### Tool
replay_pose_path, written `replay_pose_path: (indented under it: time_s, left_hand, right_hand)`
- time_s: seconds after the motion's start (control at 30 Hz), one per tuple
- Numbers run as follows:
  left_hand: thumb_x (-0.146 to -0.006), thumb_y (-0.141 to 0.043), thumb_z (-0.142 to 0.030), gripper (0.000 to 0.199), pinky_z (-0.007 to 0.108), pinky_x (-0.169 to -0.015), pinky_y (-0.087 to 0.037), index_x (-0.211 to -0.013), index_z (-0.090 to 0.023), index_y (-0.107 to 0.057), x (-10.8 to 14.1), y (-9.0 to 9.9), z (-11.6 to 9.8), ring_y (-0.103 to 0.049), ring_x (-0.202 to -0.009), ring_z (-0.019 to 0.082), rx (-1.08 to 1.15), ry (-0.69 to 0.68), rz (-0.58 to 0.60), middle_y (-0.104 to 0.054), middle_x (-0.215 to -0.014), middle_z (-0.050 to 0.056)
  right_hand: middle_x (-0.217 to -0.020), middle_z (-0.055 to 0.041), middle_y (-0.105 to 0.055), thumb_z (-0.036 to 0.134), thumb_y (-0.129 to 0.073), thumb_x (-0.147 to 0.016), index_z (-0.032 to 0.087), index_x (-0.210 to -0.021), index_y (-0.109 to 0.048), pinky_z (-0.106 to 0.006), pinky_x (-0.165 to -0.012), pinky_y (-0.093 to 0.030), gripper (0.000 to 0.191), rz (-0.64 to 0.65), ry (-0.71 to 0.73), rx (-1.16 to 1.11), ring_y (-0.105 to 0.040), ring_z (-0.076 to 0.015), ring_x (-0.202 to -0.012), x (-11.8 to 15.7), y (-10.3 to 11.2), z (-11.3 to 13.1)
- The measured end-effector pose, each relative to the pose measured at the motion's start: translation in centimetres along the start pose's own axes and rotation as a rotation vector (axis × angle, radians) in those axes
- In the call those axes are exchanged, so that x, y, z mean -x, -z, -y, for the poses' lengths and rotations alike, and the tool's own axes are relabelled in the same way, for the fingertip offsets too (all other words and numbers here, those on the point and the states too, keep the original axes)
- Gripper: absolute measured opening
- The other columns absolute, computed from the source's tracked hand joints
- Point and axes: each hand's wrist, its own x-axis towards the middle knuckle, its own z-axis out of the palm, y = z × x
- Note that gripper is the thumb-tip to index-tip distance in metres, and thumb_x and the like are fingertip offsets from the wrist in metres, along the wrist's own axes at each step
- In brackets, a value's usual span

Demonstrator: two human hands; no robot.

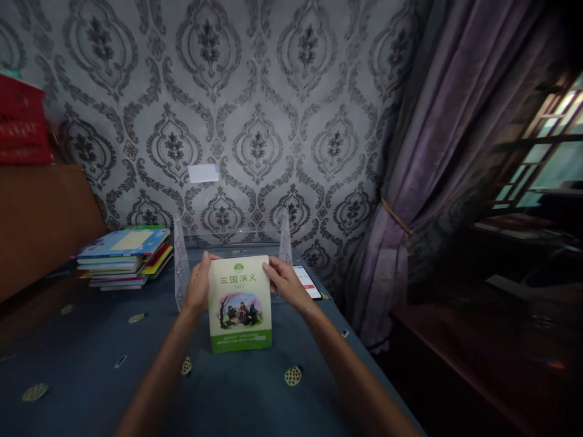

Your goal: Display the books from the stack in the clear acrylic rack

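Both hands grip a paperback book [240, 309] with a cream cover, green lettering, a painted picture of figures under a blossoming tree and a green band at the bottom. It stands upright with its cover facing me. My left hand [198, 285] is closed on its left edge near the top. On the upper right edge, my right hand [283, 278] holds it with the thumb on the front cover. Just behind the book is a clear plastic stand [179, 255], partly hidden by the book and hands.
A stack of books [122, 255] lies at the left, next to a brown wooden panel [45, 224]. A phone [307, 283] with its screen lit rests right of the stand, near the edge of the blue cloth [246, 394]. A purple curtain [387, 267] hangs at the right.
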Motion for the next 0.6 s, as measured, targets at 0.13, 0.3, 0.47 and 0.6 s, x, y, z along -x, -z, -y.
replay_pose_path:
  time_s: [0.13,0.3,0.47,0.6]
  left_hand:
    - [-0.061,-0.077,-0.073,0.066,0.027,-0.051,-0.049,-0.090,-0.014,-0.071,-0.4,1.5,1.2,-0.065,-0.056,0.019,-0.019,0.117,0.226,-0.072,-0.067,0.005]
    - [-0.060,-0.089,-0.044,0.054,0.042,-0.091,-0.056,-0.105,-0.018,-0.077,-0.7,4.0,1.2,-0.072,-0.101,0.032,-0.193,0.224,0.612,-0.078,-0.106,0.012]
    - [-0.061,-0.087,-0.035,0.046,0.030,-0.064,-0.057,-0.104,-0.021,-0.079,-0.8,5.1,0.3,-0.073,-0.086,0.027,-0.333,0.303,0.800,-0.079,-0.103,0.010]
    - [-0.064,-0.084,-0.037,0.038,0.022,-0.043,-0.044,-0.098,-0.019,-0.080,-0.6,5.0,-0.3,-0.067,-0.062,0.021,-0.388,0.303,0.791,-0.079,-0.084,0.008]
  right_hand:
    - [-0.076,0.0003,-0.057,0.067,-0.067,-0.081,0.020,-0.100,-0.067,-0.022,-0.041,-0.047,0.051,0.049,-0.106,0.012,-0.056,-0.0153,-0.064,0.4,0.4,0.4]
    - [-0.091,-0.0039,-0.067,0.059,-0.068,-0.084,0.022,-0.116,-0.066,-0.023,-0.045,-0.054,0.049,0.205,-0.175,0.025,-0.066,-0.0204,-0.079,1.0,1.0,0.9]
    - [-0.090,-0.0032,-0.070,0.047,-0.075,-0.081,0.021,-0.115,-0.067,-0.021,-0.044,-0.052,0.044,0.335,-0.206,0.148,-0.067,-0.0204,-0.078,1.2,2.2,0.4]
    - [-0.084,-0.0032,-0.070,0.049,-0.071,-0.083,0.019,-0.099,-0.071,-0.023,-0.047,-0.054,0.035,0.347,-0.173,0.194,-0.064,-0.0184,-0.072,1.1,2.4,0.1]
